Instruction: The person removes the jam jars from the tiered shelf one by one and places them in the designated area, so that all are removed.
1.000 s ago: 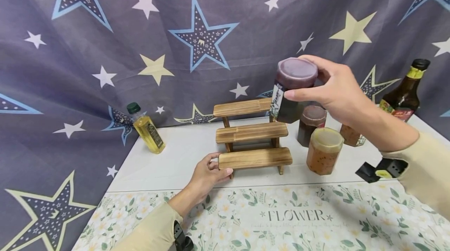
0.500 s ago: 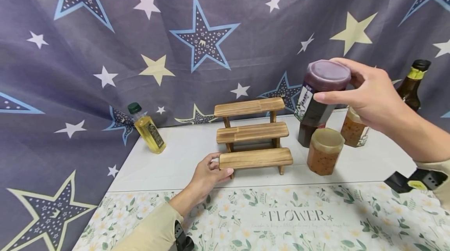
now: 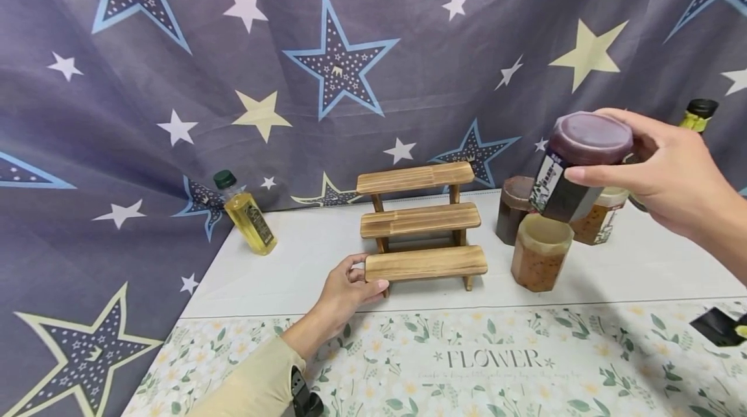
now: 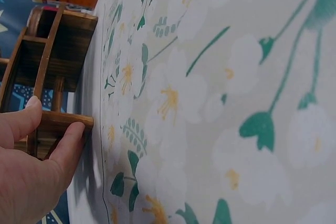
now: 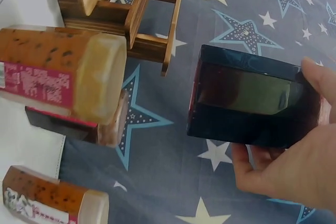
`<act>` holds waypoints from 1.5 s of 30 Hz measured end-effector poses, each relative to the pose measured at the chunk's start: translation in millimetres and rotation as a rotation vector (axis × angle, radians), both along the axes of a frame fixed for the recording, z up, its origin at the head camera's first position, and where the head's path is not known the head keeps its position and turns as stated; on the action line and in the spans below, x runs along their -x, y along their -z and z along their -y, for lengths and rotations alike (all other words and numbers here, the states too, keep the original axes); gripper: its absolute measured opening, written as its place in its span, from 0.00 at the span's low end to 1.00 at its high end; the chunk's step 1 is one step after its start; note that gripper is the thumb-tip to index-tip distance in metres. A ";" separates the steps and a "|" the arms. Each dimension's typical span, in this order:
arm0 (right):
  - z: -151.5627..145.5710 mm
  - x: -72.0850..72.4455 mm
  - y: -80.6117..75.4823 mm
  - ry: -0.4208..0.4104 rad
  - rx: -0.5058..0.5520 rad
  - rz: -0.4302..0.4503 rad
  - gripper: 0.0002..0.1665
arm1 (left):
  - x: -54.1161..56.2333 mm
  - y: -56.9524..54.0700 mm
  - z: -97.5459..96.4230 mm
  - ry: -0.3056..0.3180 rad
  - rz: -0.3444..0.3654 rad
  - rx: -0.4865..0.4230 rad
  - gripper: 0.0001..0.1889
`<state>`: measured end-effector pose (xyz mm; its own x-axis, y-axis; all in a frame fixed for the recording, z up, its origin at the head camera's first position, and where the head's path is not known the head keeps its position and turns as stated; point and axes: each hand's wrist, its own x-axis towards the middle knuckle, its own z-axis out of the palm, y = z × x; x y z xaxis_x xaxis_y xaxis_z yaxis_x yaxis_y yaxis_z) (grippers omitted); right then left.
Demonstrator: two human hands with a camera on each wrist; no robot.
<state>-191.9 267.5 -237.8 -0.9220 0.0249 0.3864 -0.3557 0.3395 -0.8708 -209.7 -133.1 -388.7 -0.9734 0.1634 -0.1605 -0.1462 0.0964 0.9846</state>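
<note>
My right hand [image 3: 671, 170] grips a dark jar with a purple lid [image 3: 583, 144] near its top and holds it in the air, slightly tilted, above the other jars. In the right wrist view the dark jar [image 5: 247, 95] is well away from the wooden rack. My left hand [image 3: 343, 287] pinches the left end of the lowest step of the three-step wooden rack [image 3: 426, 266]. Thumb and fingers lie on either side of a rack leg in the left wrist view. Below the held jar stand an orange-brown jar [image 3: 539, 258], a dark jar [image 3: 512, 213] and another orange-brown jar [image 3: 601, 219], partly hidden.
An oil bottle with a green cap [image 3: 251, 219] stands at the left. A dark bottle [image 3: 700, 112] at the back right is mostly hidden behind my right hand. A star-patterned curtain [image 3: 362, 144] hangs behind the white table surface [image 3: 292, 287]. A flower-print mat [image 3: 408, 358] covers the front.
My right hand has carried the dark jar rightward, away from the rack, and lately lowered it a little. My left hand keeps its hold on the rack.
</note>
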 end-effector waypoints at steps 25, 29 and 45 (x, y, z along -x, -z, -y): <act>-61.9 -15.2 47.8 0.197 -0.084 -0.059 0.39 | -1.8 1.4 -1.3 0.009 0.007 0.012 0.36; -72.6 -15.7 60.5 0.233 -0.106 -0.089 0.38 | -1.6 1.1 -1.0 0.005 0.007 0.013 0.36; -79.7 -27.2 110.7 0.280 -0.148 -0.010 0.40 | -1.5 0.1 0.6 0.002 -0.002 0.010 0.35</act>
